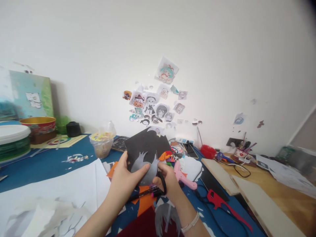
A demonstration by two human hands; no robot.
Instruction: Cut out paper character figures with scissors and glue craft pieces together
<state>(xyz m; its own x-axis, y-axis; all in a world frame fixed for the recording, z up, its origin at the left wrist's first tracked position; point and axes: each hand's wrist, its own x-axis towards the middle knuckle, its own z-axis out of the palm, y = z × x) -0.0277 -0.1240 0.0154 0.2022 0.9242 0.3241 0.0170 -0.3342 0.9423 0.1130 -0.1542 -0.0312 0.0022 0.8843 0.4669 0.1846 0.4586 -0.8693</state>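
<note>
Near the middle of the view, my left hand (pixel 129 174) grips a black sheet (pixel 148 141) and a grey paper cutout (pixel 145 168) lying against it, thumb on top. The cutout has pointed, spiky upper tips. At the right side of these papers, my right hand (pixel 168 179) is closed around the black handle of scissors (pixel 162 182); the blades are hidden. Below both hands lie orange paper (pixel 145 204), a dark pen (pixel 143 194) and another grey cutout (pixel 166 214) on a dark red sheet (pixel 140 225).
White paper (pixel 54 191) covers the left front of the blue table. A plastic cup (pixel 102 143) stands behind it. On the right are a pink glue gun (pixel 184 176), a red tool (pixel 227 207) with cables, and pale boards (pixel 261 200).
</note>
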